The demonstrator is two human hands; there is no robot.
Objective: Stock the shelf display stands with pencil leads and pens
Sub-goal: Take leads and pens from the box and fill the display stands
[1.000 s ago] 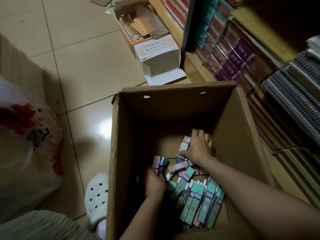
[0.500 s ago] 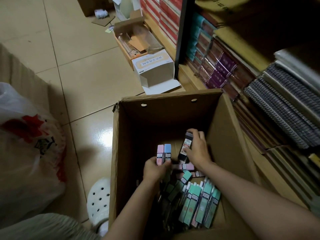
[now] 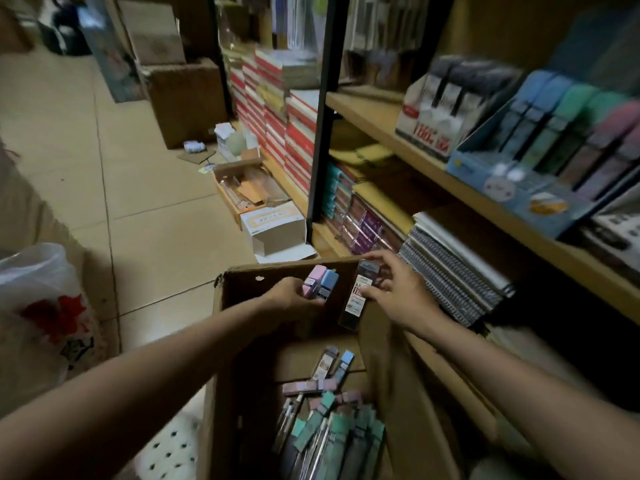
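My left hand (image 3: 292,297) grips a pink lead case (image 3: 313,285) and a blue lead case (image 3: 328,286) side by side above the cardboard box (image 3: 221,375). My right hand (image 3: 398,291) holds a black lead case (image 3: 358,294) with a white label, just above the box's far right corner. In the box lie several more lead cases and carded pens (image 3: 329,431) in teal, pink and blue. On the wooden shelf (image 3: 381,124) at the right stand a blue display stand (image 3: 540,157) with pastel cases and a white display stand (image 3: 440,109) with black ones.
Spiral notebooks (image 3: 453,268) are stacked on the lower shelf beside my right hand. Small open cartons (image 3: 273,230) lie on the tiled floor past the box. A white plastic bag (image 3: 41,317) sits at the left, and a white perforated shoe (image 3: 169,448) shows below the left arm.
Both hands have lifted out of the box with their lead cases and moved up toward the shelf. The view has tilted up, bringing the shelf's display stands into sight.
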